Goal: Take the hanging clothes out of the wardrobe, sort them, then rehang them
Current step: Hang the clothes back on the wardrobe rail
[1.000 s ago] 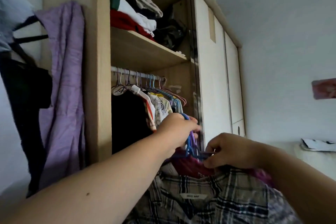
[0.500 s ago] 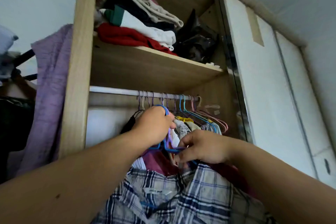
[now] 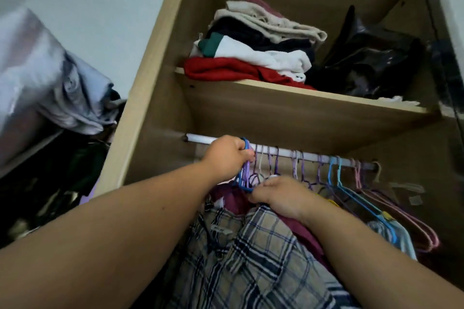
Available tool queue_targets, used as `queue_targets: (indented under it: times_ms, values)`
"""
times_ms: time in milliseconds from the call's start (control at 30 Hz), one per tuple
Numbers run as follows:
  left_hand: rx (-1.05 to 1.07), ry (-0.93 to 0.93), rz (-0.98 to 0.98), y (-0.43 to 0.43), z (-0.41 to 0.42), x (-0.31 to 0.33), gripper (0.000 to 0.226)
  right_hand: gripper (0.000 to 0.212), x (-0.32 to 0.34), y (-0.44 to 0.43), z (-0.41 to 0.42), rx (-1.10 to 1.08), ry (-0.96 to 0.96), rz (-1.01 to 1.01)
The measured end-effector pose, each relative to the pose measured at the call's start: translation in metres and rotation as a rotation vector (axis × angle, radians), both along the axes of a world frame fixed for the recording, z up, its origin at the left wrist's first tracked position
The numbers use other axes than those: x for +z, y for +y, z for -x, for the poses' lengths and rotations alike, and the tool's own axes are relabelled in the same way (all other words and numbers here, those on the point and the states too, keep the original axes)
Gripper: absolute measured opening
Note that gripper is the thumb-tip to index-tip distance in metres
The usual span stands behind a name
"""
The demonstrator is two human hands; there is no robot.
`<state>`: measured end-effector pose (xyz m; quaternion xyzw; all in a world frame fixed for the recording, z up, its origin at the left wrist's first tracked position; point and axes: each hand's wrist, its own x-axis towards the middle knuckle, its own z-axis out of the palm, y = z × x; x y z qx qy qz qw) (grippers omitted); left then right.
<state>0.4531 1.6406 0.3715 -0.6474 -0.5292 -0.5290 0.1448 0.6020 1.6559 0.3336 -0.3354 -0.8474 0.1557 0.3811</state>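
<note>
My left hand (image 3: 227, 157) grips the blue and purple hanger hooks (image 3: 246, 158) right at the white wardrobe rail (image 3: 283, 152), to the left of the hangers on it. My right hand (image 3: 278, 197) holds the hangers' necks just below, above a plaid shirt (image 3: 246, 258) and a maroon garment (image 3: 233, 198) that hang from them. Several more hangers (image 3: 351, 188), purple, blue and pink, hang along the rail to the right, some with clothes on them.
The shelf (image 3: 301, 93) above the rail carries a stack of folded clothes (image 3: 251, 57) and a dark bag (image 3: 371, 63). Left of the wardrobe's side panel (image 3: 140, 95) hang a pale blue garment (image 3: 50, 78) and dark clothes (image 3: 50, 183).
Both hands have lifted the hangers with the plaid shirt up to the rail. My left hand now has the hooks at the rail. The camera has tilted up and moved closer.
</note>
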Motion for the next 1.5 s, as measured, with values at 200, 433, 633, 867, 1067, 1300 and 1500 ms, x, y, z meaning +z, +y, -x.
queue_targets:
  times_ms: [200, 433, 633, 867, 1067, 1300, 1500]
  values:
    - [0.043, 0.016, -0.099, 0.017, 0.012, 0.045, 0.022, 0.034, 0.044, 0.015, 0.020, -0.031, -0.074, -0.218]
    - [0.011, -0.001, -0.104, 0.067, 0.041, 0.078, 0.024, 0.028, 0.069, 0.069, 0.055, -0.099, 0.103, -0.221]
    - [0.024, -0.043, -0.089, 0.126, 0.071, 0.088, 0.023, 0.039, 0.076, 0.113, 0.088, -0.142, 0.104, -0.224]
    - [0.207, -0.035, -0.095, 0.176, 0.102, 0.098, 0.020, 0.030, 0.085, 0.158, 0.128, -0.122, 0.215, -0.094]
    - [0.249, 0.002, -0.047, 0.190, 0.117, 0.092, 0.029, 0.046, 0.076, 0.176, 0.133, -0.054, 0.222, -0.026]
    - [0.217, -0.144, -0.064, 0.180, 0.125, 0.084, 0.028, 0.040, 0.069, 0.182, 0.133, -0.087, 0.025, -0.076]
    - [0.046, -0.379, -0.078, 0.183, 0.138, 0.073, 0.029, 0.011, 0.069, 0.179, 0.128, 0.054, 0.140, 0.089]
